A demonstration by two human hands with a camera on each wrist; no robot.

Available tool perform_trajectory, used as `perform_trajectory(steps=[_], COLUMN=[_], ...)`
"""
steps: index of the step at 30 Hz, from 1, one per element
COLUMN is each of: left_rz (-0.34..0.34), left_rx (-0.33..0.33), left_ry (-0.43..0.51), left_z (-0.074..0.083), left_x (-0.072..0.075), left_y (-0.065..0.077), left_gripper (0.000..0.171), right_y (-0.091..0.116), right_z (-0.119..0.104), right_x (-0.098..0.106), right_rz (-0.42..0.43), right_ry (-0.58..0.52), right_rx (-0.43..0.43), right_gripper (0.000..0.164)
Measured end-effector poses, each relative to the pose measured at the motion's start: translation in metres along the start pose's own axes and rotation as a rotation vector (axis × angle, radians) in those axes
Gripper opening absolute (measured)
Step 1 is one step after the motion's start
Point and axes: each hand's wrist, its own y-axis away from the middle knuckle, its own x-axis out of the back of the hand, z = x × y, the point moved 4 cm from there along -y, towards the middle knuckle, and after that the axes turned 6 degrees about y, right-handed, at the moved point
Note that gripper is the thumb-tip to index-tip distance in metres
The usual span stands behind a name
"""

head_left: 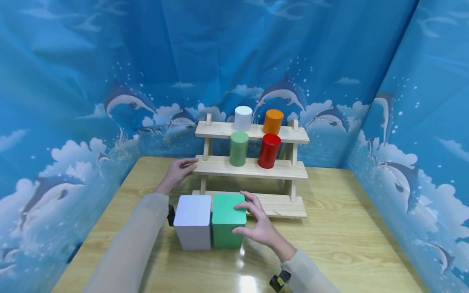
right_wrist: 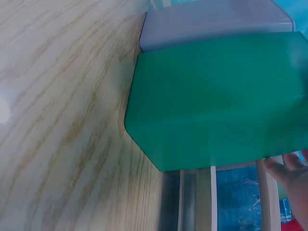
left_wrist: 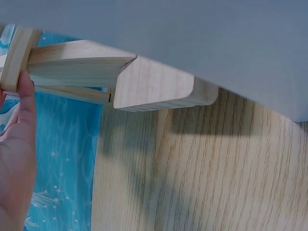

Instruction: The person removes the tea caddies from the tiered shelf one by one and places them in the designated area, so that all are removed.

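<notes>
My left hand pinches the left end of the middle board of a three-tier wooden shelf; in the left wrist view the thumb lies against the board's end. On the right side of a green box, my right hand grips with thumb on the near face and fingers over the top and far edge. Close beside that box, on its left, stands a pale lavender box. Both boxes stand on the table just before the lowest board, hiding part of it.
On the top board are a white cylinder and an orange cylinder. The middle board holds a green cylinder and a red cylinder. Under everything is a wood-grain table, and blue dolphin-print curtains hang behind and beside it.
</notes>
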Motion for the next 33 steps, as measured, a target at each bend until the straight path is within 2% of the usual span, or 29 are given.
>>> perform_trajectory(steps=[10,23,33], left_rz=[-0.007,0.003,-0.006], left_rx=[0.019,0.027,0.015], left_ry=[0.02,0.034,-0.006], left_z=[-0.002,0.0,0.001], left_x=[0.001,0.002,0.001], left_y=[0.0,0.0,0.001], left_gripper=[0.042,0.044,0.04], right_y=[0.006,0.01,0.01], right_z=[0.005,0.008,0.01], right_x=[0.008,0.019,0.031], right_rz=[0.058,0.124,0.179], right_ry=[-0.038,-0.098,-0.09], right_rx=[0.054,0.061,0.084], right_gripper=[0.053,0.049,0.034])
